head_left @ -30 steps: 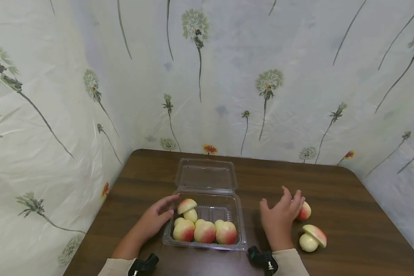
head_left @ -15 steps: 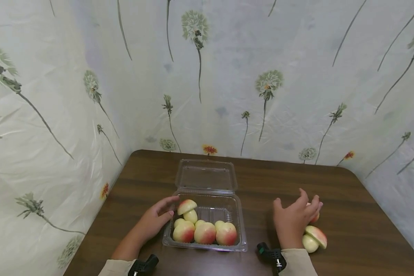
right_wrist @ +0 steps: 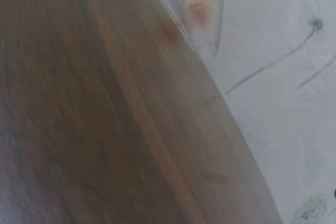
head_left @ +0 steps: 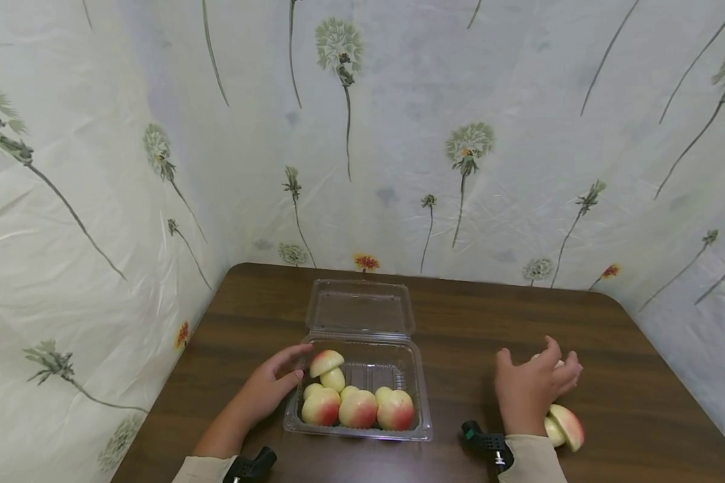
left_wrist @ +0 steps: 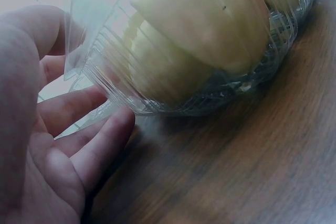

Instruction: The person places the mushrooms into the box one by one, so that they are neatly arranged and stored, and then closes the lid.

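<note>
A clear plastic clamshell box (head_left: 421,402) stands open on the brown table, its lid (head_left: 360,308) folded back. Inside lie several pink-and-cream peach pieces (head_left: 358,407), one half (head_left: 326,362) perched on top at the left. My left hand (head_left: 270,387) rests against the box's left wall (left_wrist: 157,87), thumb by the rim and fingers nearly straight along the base; the fruit (left_wrist: 210,24) shows through the plastic. My right hand (head_left: 534,388) curls over a peach piece (head_left: 558,364) on the table, which is mostly hidden. A cut peach (head_left: 570,426) lies just beside that wrist.
The wooden table (head_left: 459,322) sits in a corner of floral-printed cloth walls (head_left: 399,168) at the back and both sides. The right wrist view is blurred, showing only table wood (right_wrist: 105,129), a corner of the box (right_wrist: 202,11) and cloth.
My right hand has moved right and nearer, coming down over the loose peach piece and bending its fingers around it. The left hand and the box have stayed put.
</note>
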The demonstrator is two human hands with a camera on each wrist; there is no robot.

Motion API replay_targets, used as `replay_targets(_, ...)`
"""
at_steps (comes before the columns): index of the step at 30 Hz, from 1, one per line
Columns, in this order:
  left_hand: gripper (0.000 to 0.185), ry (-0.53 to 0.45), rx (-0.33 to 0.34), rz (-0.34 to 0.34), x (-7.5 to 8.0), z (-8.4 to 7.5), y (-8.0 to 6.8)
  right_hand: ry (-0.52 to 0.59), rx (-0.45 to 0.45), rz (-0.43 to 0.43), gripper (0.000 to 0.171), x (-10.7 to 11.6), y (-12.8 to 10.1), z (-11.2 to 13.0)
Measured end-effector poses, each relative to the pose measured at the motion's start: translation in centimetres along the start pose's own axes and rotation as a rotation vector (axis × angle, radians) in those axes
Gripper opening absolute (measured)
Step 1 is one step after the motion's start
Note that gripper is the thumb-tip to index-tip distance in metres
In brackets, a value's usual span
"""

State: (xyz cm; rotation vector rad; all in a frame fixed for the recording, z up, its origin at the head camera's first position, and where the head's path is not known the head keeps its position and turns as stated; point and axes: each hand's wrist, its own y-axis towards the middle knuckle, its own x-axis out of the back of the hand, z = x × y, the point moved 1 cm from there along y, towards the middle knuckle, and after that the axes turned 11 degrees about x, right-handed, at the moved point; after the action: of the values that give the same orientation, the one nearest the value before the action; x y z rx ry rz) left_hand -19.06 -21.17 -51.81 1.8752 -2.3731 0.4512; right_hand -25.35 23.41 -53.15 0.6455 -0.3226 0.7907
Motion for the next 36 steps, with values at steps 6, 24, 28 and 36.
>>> replay_targets(6, 0.045, -0.007, -0.024, -0.003, 0.0, 2.0, 1.1, 0.004, -0.053, -0.036, 0.078, 0.3, 0.4, -0.6)
replay_targets(24, 0.044, -0.007, -0.024, -0.004, -0.3, 1.3, 0.5, 0.037, -0.199, 0.072, 0.072, 1.1, 0.8, -1.5)
replay_targets(28, 0.043, -0.012, -0.041, 0.0, -0.2, 2.2, 0.8, 0.048, -0.2, 0.088, 0.07, 0.7, 0.7, -2.1)
replay_targets(36, 0.043, -0.02, -0.047, 0.009, -0.1, 2.0, 0.9, 0.035, -0.137, 0.097, 0.069, -0.2, 0.6, -2.1)
